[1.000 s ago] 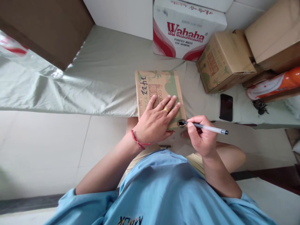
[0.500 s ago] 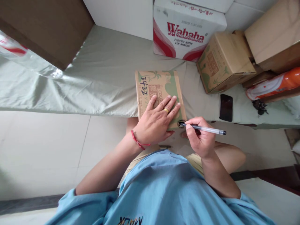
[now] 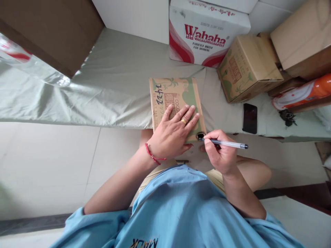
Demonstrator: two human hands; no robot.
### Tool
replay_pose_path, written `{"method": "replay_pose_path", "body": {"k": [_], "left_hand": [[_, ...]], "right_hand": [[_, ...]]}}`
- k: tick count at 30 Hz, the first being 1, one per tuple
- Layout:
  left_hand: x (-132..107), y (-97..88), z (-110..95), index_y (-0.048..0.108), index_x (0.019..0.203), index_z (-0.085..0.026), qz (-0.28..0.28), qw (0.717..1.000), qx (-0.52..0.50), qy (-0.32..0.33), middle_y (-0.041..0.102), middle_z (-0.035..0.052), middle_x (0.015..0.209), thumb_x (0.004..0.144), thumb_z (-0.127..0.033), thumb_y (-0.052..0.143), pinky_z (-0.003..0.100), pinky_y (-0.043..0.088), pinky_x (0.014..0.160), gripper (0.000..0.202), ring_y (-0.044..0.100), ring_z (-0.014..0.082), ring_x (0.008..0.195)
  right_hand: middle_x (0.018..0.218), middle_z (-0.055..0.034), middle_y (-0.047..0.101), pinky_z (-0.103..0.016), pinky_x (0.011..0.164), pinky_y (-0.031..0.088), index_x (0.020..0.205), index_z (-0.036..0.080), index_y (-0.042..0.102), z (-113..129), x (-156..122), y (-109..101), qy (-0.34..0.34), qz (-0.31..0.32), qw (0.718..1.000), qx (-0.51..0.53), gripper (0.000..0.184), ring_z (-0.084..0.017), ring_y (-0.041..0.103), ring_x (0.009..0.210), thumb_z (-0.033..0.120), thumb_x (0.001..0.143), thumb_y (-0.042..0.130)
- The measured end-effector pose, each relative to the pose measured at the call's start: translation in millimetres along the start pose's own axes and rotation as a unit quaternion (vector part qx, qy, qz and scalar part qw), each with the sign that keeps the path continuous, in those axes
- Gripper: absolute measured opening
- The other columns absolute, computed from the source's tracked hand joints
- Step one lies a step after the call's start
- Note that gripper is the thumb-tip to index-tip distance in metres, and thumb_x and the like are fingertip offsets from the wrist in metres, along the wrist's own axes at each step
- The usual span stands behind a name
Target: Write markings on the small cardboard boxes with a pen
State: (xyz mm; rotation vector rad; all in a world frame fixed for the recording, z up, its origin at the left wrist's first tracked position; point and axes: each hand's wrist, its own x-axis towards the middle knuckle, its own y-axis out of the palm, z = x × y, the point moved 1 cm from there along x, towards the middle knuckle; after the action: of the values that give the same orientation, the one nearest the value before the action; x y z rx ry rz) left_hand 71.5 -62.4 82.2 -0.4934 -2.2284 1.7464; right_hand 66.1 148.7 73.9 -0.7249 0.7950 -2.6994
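Note:
A brown cardboard box (image 3: 186, 90) with green print and handwritten dark digits lies at the front edge of the cloth-covered surface. Spread flat on its top is my left hand (image 3: 172, 132), fingers apart, a ring on one finger and a red cord at the wrist. My right hand (image 3: 219, 150) pinches a pen (image 3: 229, 143) with a clear barrel and a dark end. The pen's tip meets the box's near right corner, at a dark hole or black patch (image 3: 200, 135) with lines drawn around it; I cannot tell which.
Behind stands a white and red water carton (image 3: 204, 38). To the right are a smaller brown carton (image 3: 245, 69), a phone (image 3: 250, 118), keys (image 3: 287, 117) and an orange bottle (image 3: 307, 91). At left, a clear bottle (image 3: 38, 67) lies by a large brown box (image 3: 49, 31).
The pen and my right fingers have shifted very slightly to the left at the box corner. My left hand and the box stay in place.

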Motion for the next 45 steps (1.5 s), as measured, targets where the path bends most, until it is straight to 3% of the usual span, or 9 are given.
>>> {"method": "replay_pose_path", "body": {"k": [23, 31, 39, 45], "left_hand": [[-0.2, 2.5, 1.8, 0.033, 0.178, -0.015, -0.011, 1.000, -0.002, 0.003, 0.028, 0.0192, 0.185, 0.094, -0.048, 0.077, 0.072, 0.018, 0.140, 0.100, 0.032, 0.0425, 0.172], [-0.5, 2.4, 1.5, 0.034, 0.178, -0.014, -0.014, 1.000, -0.004, 0.006, 0.029, 0.0200, 0.185, 0.095, -0.046, 0.077, 0.072, 0.019, 0.139, 0.099, 0.032, 0.0428, 0.172], [-0.1, -0.2, 0.0, 0.034, 0.178, -0.015, -0.001, 1.000, 0.000, 0.000, 0.029, 0.0199, 0.185, 0.094, -0.047, 0.078, 0.072, 0.018, 0.140, 0.100, 0.031, 0.0437, 0.172], [0.2, -0.3, -0.1, 0.034, 0.178, -0.014, -0.002, 1.000, -0.001, 0.000, 0.028, 0.0199, 0.185, 0.094, -0.046, 0.078, 0.073, 0.018, 0.139, 0.099, 0.032, 0.0429, 0.172]], "right_hand": [[0.066, 0.0054, 0.059, -0.024, 0.056, 0.045, 0.092, 0.023, 0.070, -7.3, -1.0, -12.4, 0.006, -0.064, 0.997, -0.030, 0.010, -0.011, 0.052, 0.055, 0.021, 0.101, 0.065], [0.068, 0.0034, 0.062, -0.027, 0.059, 0.048, 0.097, 0.024, 0.072, -10.7, -0.4, -9.5, 0.026, -0.049, 0.997, -0.055, 0.012, -0.013, 0.054, 0.056, 0.029, 0.104, 0.064], [0.065, 0.0047, 0.060, -0.026, 0.055, 0.043, 0.088, 0.023, 0.069, -7.0, 0.5, -11.9, 0.026, -0.053, 0.997, -0.044, 0.013, -0.011, 0.049, 0.052, 0.024, 0.100, 0.064], [0.068, 0.0043, 0.061, -0.026, 0.058, 0.045, 0.094, 0.023, 0.072, -9.2, -0.1, -10.3, 0.021, -0.049, 0.998, -0.045, 0.011, -0.011, 0.050, 0.054, 0.024, 0.102, 0.065]]}}
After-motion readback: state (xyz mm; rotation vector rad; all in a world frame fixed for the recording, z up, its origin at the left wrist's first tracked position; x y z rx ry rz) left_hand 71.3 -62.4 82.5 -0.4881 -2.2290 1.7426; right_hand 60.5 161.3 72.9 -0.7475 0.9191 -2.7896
